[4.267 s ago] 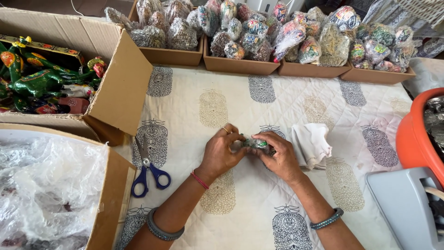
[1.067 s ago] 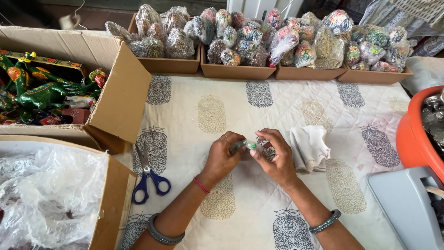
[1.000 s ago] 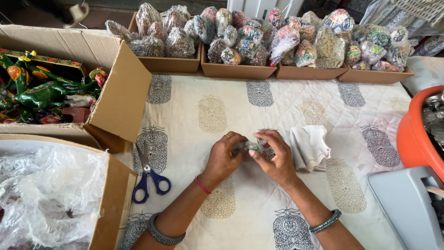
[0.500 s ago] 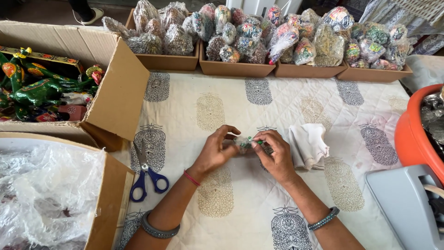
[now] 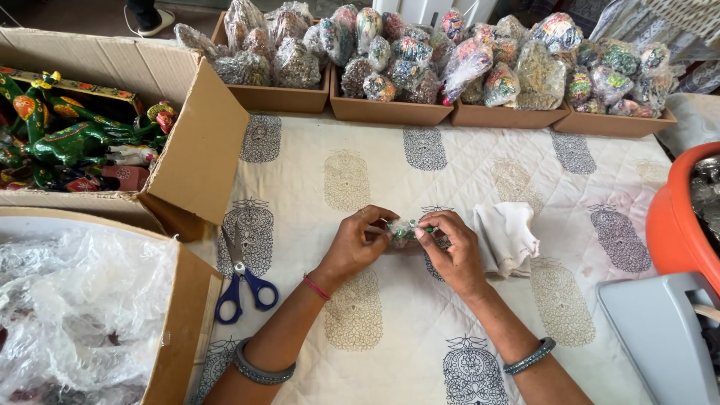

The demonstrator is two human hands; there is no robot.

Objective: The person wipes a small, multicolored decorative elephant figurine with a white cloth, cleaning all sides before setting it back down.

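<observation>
Near the centre of the frame the left hand (image 5: 358,241) and the right hand (image 5: 450,251) met over the worktop (image 5: 390,330), a surface covered by a pale quilted cloth with printed motifs; both hands were closed in a fingertip pinch on one small wrapped item (image 5: 403,230), a green and white piece under clear film, held just above the cloth; the step in hand appeared to be the wrapping or twisting shut of that film; by judgement the next move called for a firm pinch on one end while the other end was turned, with the piece kept low over the cloth; a crumpled white cloth (image 5: 506,236) lay just beside the right hand, on its right in the frame, touching or nearly so; blue-handled scissors (image 5: 241,281) lay at lower left of centre, apart from the left forearm; open room remained on the cloth above the hands, up to the row of shallow cardboard trays (image 5: 390,111) along the top edge, all filled with wrapped bundles (image 5: 409,52); at upper left an open cardboard box (image 5: 196,150) held painted green figures (image 5: 71,139), its flap reaching over the worktop edge; at lower left a second box (image 5: 176,330) held clear plastic sheeting (image 5: 67,300); at right an orange tub (image 5: 675,217) and a grey plastic object (image 5: 660,334) closed off that side.
</observation>
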